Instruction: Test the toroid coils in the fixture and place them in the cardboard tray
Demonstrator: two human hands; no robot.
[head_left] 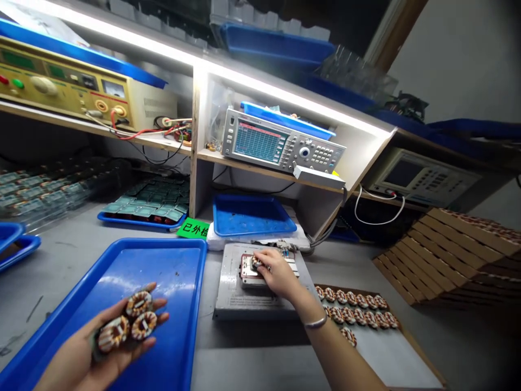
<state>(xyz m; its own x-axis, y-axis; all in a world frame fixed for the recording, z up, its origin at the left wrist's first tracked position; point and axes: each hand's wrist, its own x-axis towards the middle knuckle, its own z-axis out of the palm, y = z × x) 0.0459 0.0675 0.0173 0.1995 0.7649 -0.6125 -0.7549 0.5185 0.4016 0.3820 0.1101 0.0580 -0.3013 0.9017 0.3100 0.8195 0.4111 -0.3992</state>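
Observation:
Three copper-wound toroidal coils [143,325] rest in my left hand [108,339], palm up with fingers slightly curled around them. It is held over the large blue tray [109,282]. My right hand [277,270] is closed, with thumb and fingers pinching another toroidal coil [256,262]. That coil sits at the test fixture [256,282] on top of a flat grey metal box [232,301]. My fingers partly hide the coil, so its contact with the fixture cannot be made out.
Right of the box, a cardboard tray [386,353] holds rows of coils [360,316]. Stacked cardboard trays [443,255] stand farther right. Behind are a small blue tray [254,214], a green sign [194,228] and a shelf carrying a meter with a lit screen [260,142].

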